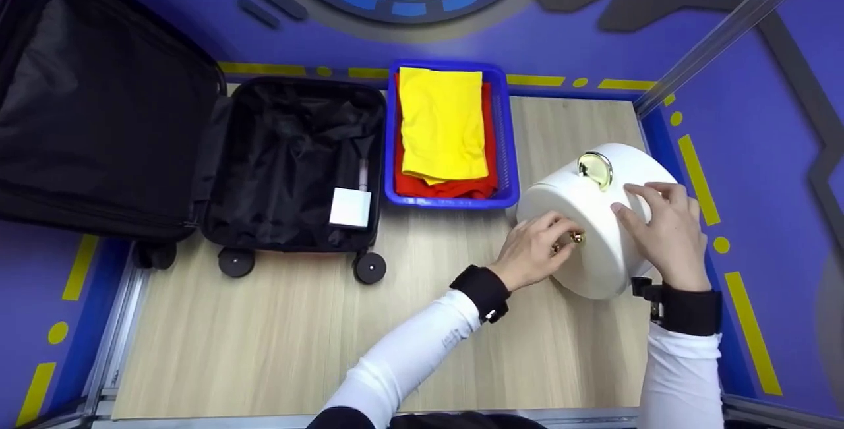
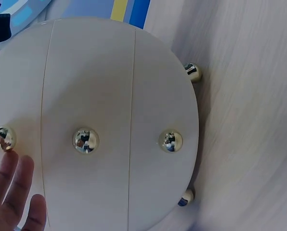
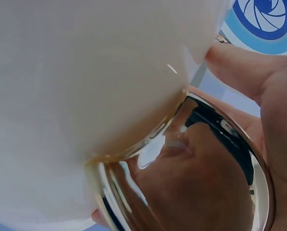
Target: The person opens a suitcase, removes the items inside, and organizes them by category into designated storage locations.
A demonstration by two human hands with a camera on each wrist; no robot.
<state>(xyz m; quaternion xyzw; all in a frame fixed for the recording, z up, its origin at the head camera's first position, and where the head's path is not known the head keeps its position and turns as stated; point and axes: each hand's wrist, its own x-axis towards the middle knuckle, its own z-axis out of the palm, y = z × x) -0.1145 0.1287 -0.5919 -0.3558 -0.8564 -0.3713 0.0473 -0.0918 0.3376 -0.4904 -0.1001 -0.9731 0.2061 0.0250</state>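
While the left hand (image 1: 535, 248) pinches a gold knob (image 2: 8, 135) on the white rounded case (image 1: 597, 210) near the tabletop's right edge, a slow, straight pull would likely work best, the right hand (image 1: 672, 234) bracing. Its fingers rest on the case; whether they grip, I cannot tell. Pale wood grain marks the tabletop (image 1: 264, 337); toward its back edge, a blue basket (image 1: 452, 202) sits beside an open black suitcase (image 1: 283, 152), before a blue-purple wall (image 1: 560, 53).

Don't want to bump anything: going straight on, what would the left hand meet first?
The left hand, pinching a gold knob, would likely meet the flat face of the white container behind it; the remaining gap is hard to judge.
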